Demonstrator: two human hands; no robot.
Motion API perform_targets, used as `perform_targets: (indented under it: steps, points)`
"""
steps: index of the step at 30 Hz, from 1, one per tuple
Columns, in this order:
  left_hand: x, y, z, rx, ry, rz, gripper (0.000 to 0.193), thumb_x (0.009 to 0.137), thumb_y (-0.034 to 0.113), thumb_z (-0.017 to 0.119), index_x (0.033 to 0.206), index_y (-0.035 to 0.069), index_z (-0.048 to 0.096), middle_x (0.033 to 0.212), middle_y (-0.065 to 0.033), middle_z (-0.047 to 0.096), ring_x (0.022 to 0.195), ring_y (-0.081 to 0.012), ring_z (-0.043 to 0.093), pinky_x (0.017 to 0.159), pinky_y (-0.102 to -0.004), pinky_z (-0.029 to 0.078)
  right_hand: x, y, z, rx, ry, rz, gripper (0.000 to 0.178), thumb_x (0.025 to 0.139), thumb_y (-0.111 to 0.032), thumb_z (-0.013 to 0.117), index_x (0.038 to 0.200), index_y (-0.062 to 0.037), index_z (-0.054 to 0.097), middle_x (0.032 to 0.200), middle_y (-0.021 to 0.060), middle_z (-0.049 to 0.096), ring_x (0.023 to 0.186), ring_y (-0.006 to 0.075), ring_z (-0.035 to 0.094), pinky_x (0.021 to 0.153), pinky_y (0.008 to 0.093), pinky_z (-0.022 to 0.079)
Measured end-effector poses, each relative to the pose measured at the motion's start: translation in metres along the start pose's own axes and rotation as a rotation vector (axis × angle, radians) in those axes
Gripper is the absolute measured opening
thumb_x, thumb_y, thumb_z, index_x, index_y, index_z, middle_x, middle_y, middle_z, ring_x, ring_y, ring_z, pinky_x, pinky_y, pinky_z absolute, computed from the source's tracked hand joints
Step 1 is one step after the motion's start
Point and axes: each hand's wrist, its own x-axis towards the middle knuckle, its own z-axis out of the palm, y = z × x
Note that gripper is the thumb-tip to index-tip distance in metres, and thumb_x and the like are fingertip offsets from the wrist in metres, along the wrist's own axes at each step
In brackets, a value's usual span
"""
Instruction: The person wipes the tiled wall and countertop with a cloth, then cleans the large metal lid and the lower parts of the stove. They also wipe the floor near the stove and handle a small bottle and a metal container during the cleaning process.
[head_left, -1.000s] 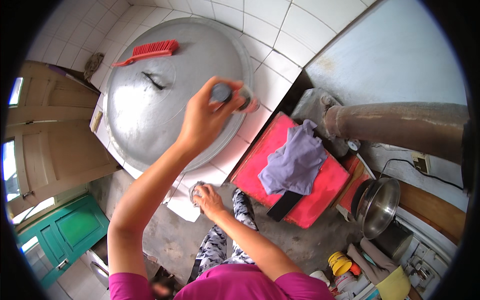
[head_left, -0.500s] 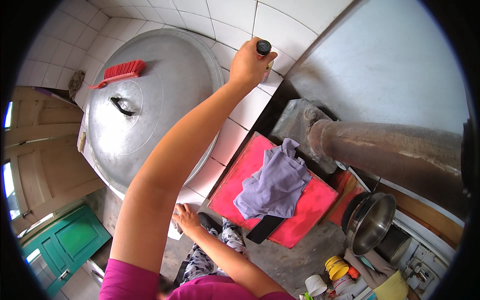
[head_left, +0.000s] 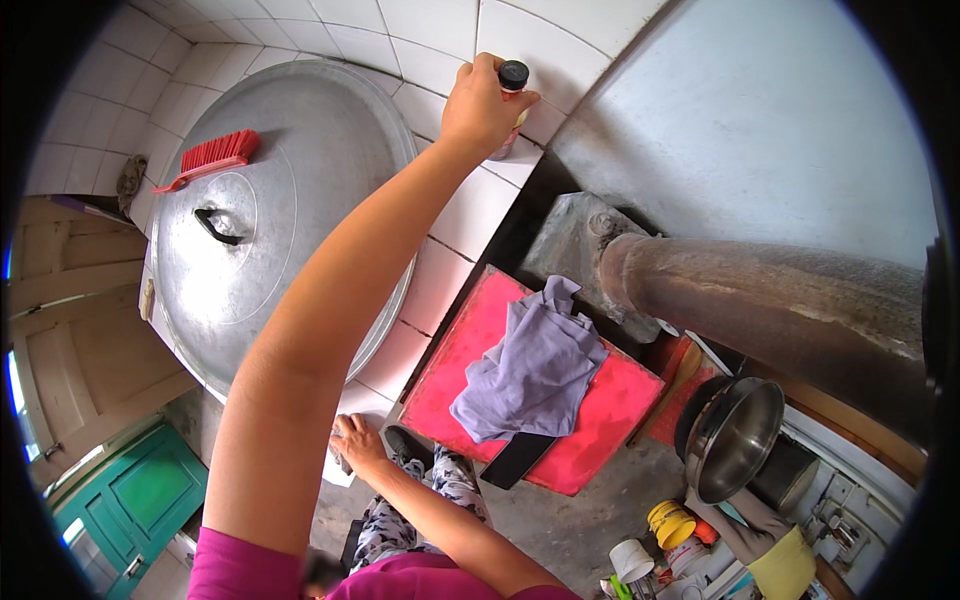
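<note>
My left hand [head_left: 480,108] is wrapped round a bottle [head_left: 507,146] with a black cap, at the far corner of the white tiled ledge [head_left: 470,215]. The fingers hide much of the bottle's middle. Left of it, a large round metal lid [head_left: 330,150] with a dark handle covers most of the ledge, and a red brush [head_left: 218,153] lies on it, bristles away from me. Lower down, near the ledge's front edge, my right hand [head_left: 358,442] is closed, its fingers curled over something small and greyish that I cannot make out.
Right of the ledge, a red-topped stand [head_left: 620,420] bears a crumpled lavender cloth [head_left: 535,360] and a flat black object [head_left: 515,460]. Beyond it runs a thick rusty pipe [head_left: 760,290]. A steel pan [head_left: 745,440] and several small containers are at the lower right; a green cabinet door [head_left: 150,490] is lower left.
The whole scene has slid a little to the left in the picture. My left hand stays round the bottle at the ledge's corner; the right hand stays closed near the front edge.
</note>
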Motion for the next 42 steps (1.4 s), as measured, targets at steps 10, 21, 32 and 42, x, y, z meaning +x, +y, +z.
perform_targets:
  steps: [10,21,32,42]
  points:
    - [-0.078,-0.012,-0.072,0.012,-0.051,0.146,0.072,0.091,0.039,0.080,0.144,0.002,0.049,0.136,-0.0196,0.060,0.124,-0.0328,0.061,0.106,-0.0420,0.050,0.000,-0.004,0.006,-0.047,-0.073,0.058,0.013,0.086,-0.021,0.069,0.097,-0.0235,0.076,0.125,-0.0013,0.056,0.119,0.0245,0.051,0.102,0.0369,0.047]
    - [-0.318,-0.044,-0.338,-0.134,-0.147,-0.016,0.048,0.105,0.016,0.065,0.149,0.009,0.049,0.137,-0.0106,0.063,0.132,-0.0200,0.057,0.103,-0.0382,0.050,-0.047,-0.044,0.056,-0.065,0.099,-0.005,0.021,0.084,-0.018,0.067,0.103,-0.0194,0.074,0.126,0.0039,0.058,0.118,0.0290,0.054,0.100,0.0402,0.051]
    - [-0.627,-0.197,-0.439,-0.166,0.224,-0.621,0.078,0.093,0.014,0.078,0.159,0.013,0.036,0.149,-0.0125,0.052,0.139,-0.0255,0.050,0.115,-0.0427,0.040,-0.091,-0.054,0.013,0.288,0.236,0.024,0.029,0.073,0.000,0.074,0.096,-0.0174,0.070,0.118,0.0126,0.060,0.118,0.0366,0.057,0.099,0.0477,0.048]
    - [-0.617,-0.232,-0.301,0.286,0.090,-0.450,0.138,0.062,0.025,0.100,0.167,0.011,0.010,0.163,-0.0280,0.026,0.149,-0.0464,0.032,0.120,-0.0505,0.039,0.007,0.003,-0.041,-0.504,0.323,0.305,0.056,0.086,-0.028,0.078,0.138,-0.0193,0.058,0.149,0.0186,0.048,0.126,0.0464,0.050,0.105,0.0533,0.047]
